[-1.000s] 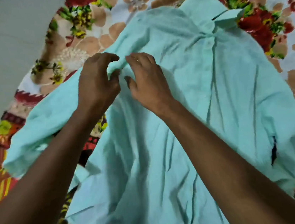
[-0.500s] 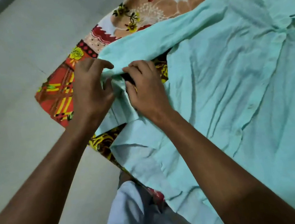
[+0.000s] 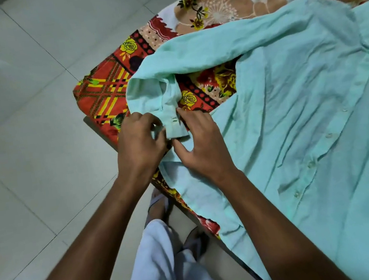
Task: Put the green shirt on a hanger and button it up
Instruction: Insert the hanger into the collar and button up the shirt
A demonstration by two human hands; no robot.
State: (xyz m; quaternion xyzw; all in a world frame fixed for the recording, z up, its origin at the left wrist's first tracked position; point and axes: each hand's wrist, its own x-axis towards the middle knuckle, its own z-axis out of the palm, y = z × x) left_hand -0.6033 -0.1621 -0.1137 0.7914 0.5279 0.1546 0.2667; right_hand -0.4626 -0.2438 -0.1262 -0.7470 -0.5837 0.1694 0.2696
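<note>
The green shirt [image 3: 302, 106] lies spread flat on a floral bedsheet, front up, its button placket running down the right side with several white buttons showing. Its left sleeve [image 3: 203, 51] folds back toward me and ends in a cuff [image 3: 173, 125] with a buttonhole. My left hand [image 3: 140, 145] pinches the cuff's left edge. My right hand [image 3: 199, 145] holds the cuff's right edge, thumb under the fabric. No hanger is visible.
The floral bedsheet [image 3: 107, 88] covers a bed whose corner points at the grey tiled floor [image 3: 27, 136] on the left. My white trouser legs [image 3: 166, 263] and sandalled feet [image 3: 161, 205] stand at the bed's edge below the hands.
The view has swung left, down the shirt. Both hands have moved from the shirt's shoulder along the sleeve to its cuff, which now hangs between my fingers.
</note>
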